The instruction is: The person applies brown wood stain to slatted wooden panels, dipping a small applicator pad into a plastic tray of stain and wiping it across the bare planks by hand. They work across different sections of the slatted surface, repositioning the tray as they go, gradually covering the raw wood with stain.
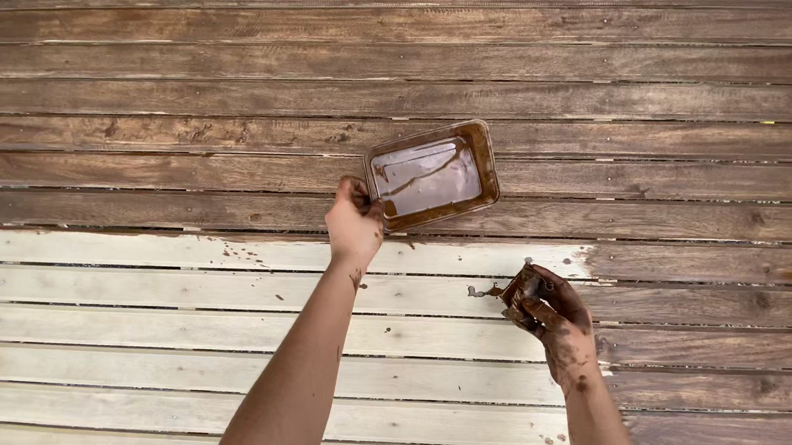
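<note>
At frame centre, on the plank deck: stain tray, its lower-left corner pinched by the left hand, arm stretched forward. Lower right: right hand, stain-smeared, fingers clenched around a soaked pad.

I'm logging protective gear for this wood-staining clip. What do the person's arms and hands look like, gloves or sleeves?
No gloves and no sleeves show: both forearms are bare to the frame edge. The right hand is heavily smeared and spattered with dark brown stain up to the wrist. The left hand is mostly clean, with a small brown smudge near the wrist. No watch or rings visible.
</note>
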`<state>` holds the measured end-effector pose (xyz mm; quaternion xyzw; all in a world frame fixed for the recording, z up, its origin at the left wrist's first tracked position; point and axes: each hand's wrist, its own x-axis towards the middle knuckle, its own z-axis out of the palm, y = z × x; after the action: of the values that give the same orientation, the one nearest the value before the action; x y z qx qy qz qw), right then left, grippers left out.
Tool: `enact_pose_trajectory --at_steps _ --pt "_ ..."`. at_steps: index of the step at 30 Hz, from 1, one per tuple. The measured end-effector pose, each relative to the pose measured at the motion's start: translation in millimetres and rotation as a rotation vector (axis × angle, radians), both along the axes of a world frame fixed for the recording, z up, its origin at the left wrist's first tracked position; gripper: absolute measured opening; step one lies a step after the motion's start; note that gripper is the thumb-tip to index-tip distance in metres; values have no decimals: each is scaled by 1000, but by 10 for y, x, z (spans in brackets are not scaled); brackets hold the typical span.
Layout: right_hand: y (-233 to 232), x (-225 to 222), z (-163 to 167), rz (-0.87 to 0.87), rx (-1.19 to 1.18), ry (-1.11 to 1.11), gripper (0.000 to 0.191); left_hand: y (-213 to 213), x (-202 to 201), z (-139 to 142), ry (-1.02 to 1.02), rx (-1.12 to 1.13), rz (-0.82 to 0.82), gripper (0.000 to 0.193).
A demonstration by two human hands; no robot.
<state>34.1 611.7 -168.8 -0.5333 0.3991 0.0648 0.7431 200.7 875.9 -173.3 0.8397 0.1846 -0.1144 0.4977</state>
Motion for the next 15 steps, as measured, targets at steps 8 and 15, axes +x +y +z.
enact_pose_trajectory --at_steps 8,15 --pt "1795 112 -634 924 -1131 -467 50 -179 569 -576 -39 -323 67 20" --pt "345 -127 -930 662 -1404 -89 70 616 146 -539 -154 273 -94 29"
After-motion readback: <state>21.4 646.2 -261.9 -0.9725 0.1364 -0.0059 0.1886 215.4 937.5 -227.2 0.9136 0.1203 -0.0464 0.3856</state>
